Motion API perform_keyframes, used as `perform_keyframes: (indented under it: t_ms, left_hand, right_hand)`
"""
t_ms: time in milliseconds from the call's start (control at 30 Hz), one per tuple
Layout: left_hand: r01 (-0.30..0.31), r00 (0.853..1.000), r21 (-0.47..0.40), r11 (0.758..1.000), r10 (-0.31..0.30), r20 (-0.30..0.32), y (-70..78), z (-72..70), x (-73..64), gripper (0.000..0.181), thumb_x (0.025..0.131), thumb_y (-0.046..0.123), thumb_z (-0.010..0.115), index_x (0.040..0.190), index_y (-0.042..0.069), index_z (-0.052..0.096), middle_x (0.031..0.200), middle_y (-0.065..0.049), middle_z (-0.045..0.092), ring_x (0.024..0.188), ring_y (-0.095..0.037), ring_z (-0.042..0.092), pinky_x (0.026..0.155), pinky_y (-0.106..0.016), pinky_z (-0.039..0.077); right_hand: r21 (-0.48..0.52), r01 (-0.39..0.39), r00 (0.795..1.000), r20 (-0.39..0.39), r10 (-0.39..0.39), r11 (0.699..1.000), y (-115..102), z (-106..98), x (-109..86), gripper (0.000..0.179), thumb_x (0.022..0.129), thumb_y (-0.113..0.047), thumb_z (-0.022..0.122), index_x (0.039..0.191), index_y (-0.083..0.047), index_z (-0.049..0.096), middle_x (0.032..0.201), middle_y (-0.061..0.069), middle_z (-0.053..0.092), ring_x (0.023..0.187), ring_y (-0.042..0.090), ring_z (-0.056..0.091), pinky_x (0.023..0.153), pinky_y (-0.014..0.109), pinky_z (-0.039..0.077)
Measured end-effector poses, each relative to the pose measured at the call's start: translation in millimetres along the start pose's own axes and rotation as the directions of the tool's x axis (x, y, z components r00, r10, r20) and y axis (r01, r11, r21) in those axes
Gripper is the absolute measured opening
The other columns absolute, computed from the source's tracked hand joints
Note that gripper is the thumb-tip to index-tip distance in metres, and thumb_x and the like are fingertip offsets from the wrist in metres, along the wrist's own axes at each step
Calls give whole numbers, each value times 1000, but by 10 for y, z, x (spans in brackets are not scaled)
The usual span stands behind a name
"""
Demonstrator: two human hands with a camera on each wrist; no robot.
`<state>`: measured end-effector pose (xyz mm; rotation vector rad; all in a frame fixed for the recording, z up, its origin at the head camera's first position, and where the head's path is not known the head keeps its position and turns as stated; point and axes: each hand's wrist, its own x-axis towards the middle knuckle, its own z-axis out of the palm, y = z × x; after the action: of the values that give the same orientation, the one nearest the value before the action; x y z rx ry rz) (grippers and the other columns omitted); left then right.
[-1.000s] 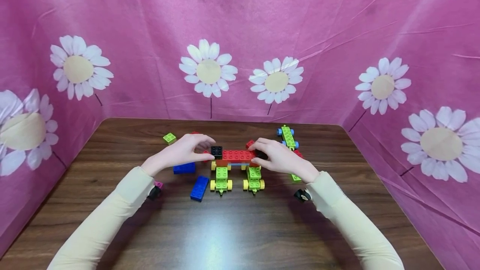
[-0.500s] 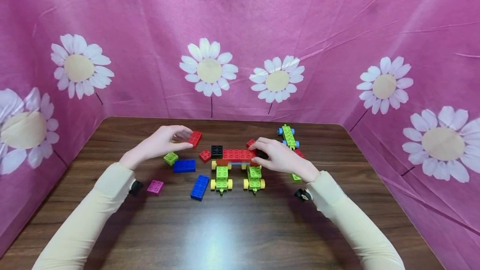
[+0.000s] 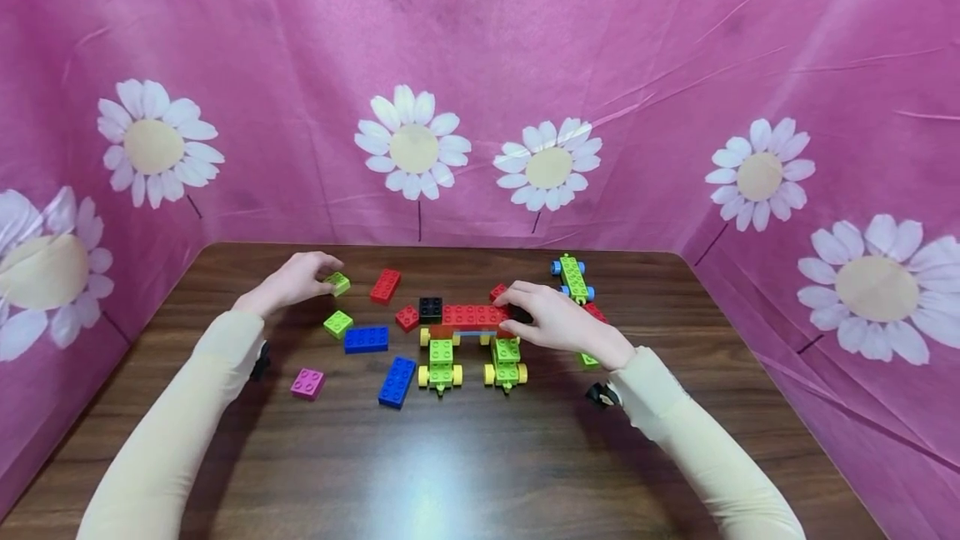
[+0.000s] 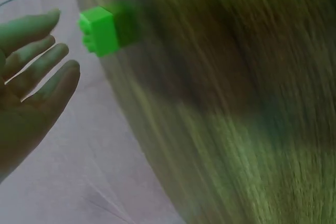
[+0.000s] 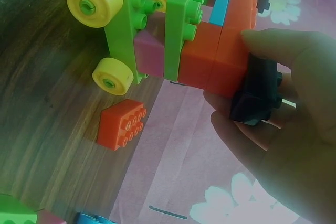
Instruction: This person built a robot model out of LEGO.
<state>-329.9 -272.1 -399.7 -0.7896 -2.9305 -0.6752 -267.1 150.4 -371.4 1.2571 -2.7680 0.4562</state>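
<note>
At the back left my left hand (image 3: pixel 300 277) reaches to a small green brick (image 3: pixel 340 282). The left wrist view shows its fingers (image 4: pixel 63 87) spread a little apart from that green brick (image 4: pixel 101 31), with nothing held. My right hand (image 3: pixel 553 317) grips the right end of a toy-brick vehicle, whose red top (image 3: pixel 472 316) carries a black brick (image 3: pixel 431 309) at its left end. Two green wheeled bases (image 3: pixel 441 361) with yellow wheels stand under it. In the right wrist view my thumb and fingers close around a black brick (image 5: pixel 255 90) and the red bricks (image 5: pixel 215 59).
Left of the vehicle lie blue bricks (image 3: pixel 367 340), a magenta brick (image 3: pixel 307 383), another green brick (image 3: pixel 338 324) and red bricks (image 3: pixel 386 286). A green wheeled base (image 3: pixel 573 278) with blue wheels stands back right. A pink flowered cloth (image 3: pixel 480 65) hangs behind the wooden table (image 3: pixel 555 473).
My left hand has moved left from the black brick, past the long red brick, to the green brick at the back. The right hand has kept its grip on the vehicle.
</note>
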Motion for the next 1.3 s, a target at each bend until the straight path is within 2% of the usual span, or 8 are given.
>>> perform_keyframes:
  t_ms: [167,300,433,600,800,1000,1167,1300]
  left_hand:
    - [-27,999,87,996,25,23,-99,70,41,39,77,-6,68,115,-15,63,115,-31,67,108,-46,64,94,-54,51]
    - [-54,998,139,989,49,37,-142,112,62,37,74,-10,66,111,-13,66,107,-28,70,102,-43,66,92,-54,52]
    - [-48,999,150,987,43,33,-175,133,61,35,73,-10,66,108,-12,67,102,-26,71,97,-41,67,89,-53,52]
    - [-41,999,154,987,37,32,-210,141,37,25,75,0,74,100,-7,70,94,-20,73,90,-35,67,85,-50,53]
    - [-6,1000,106,994,4,23,-207,111,11,23,77,9,78,95,-4,70,87,-15,72,82,-28,65,80,-47,53]
    - [43,999,-49,998,-43,-8,-14,50,45,29,84,14,75,106,-4,69,96,-17,74,90,-29,69,85,-47,54]
    - [57,998,-190,980,-54,22,293,-29,101,33,89,22,73,114,2,68,106,-14,73,97,-27,67,89,-46,55]
    - [38,999,-243,969,-27,47,575,-87,150,35,90,27,72,117,6,68,111,-10,72,101,-23,65,91,-44,55]
  right_hand:
    - [-5,-6,1000,10,6,1000,-3,20,4,29,95,-26,67,119,-10,68,110,2,67,76,6,54,70,23,48]
    - [-2,-2,1000,12,2,1000,-2,37,10,28,96,-26,66,119,-10,67,111,1,67,75,5,52,69,22,47]
    - [5,0,1000,9,-1,1000,-5,45,12,28,96,-26,66,119,-10,67,111,2,67,75,5,53,70,22,48]
    - [7,-5,1000,12,5,1000,1,53,14,28,96,-27,66,119,-12,67,111,1,66,75,5,53,70,22,48]
    - [7,-1,1000,4,1,1000,9,55,23,28,95,-26,66,119,-11,67,109,1,66,74,5,52,70,22,48]
    - [14,-8,1000,4,8,1000,21,39,9,29,95,-26,67,119,-11,67,108,1,66,71,5,51,68,22,47]
    - [19,-15,1000,6,14,1000,42,31,1,29,95,-26,67,119,-11,67,109,1,67,70,5,50,67,21,46]
    - [24,-15,1000,2,15,1000,51,33,2,29,95,-26,67,119,-11,68,108,1,67,69,4,49,66,21,46]
